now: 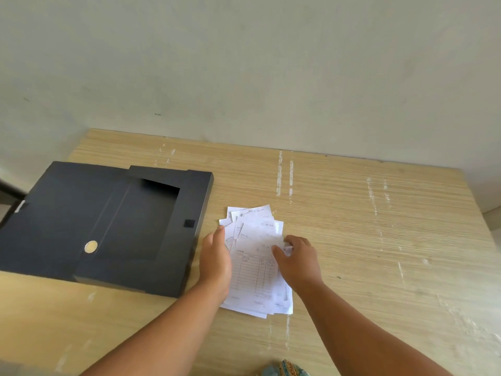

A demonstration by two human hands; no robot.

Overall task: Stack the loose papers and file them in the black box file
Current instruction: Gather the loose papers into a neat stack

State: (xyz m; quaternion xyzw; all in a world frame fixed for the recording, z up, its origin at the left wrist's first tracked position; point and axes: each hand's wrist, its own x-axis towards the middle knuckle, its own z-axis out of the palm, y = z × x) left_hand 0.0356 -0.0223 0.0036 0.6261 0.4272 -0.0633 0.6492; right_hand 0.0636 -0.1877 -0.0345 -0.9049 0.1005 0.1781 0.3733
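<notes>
A loose pile of white printed papers (pixel 256 270) lies fanned out on the wooden table, just right of the black box file (pixel 108 226). The box file lies flat with its lid open to the left and its tray empty. My left hand (pixel 215 263) presses flat against the pile's left edge, fingers together. My right hand (pixel 296 260) rests on the pile's right side, its fingertips curled onto the top sheets. None of the sheets is lifted off the table.
The wooden table (pixel 366 240) runs back to a pale wall (pixel 244 63) and ends at the right near the frame edge. A patterned piece of cloth (pixel 284 369) shows at the bottom edge.
</notes>
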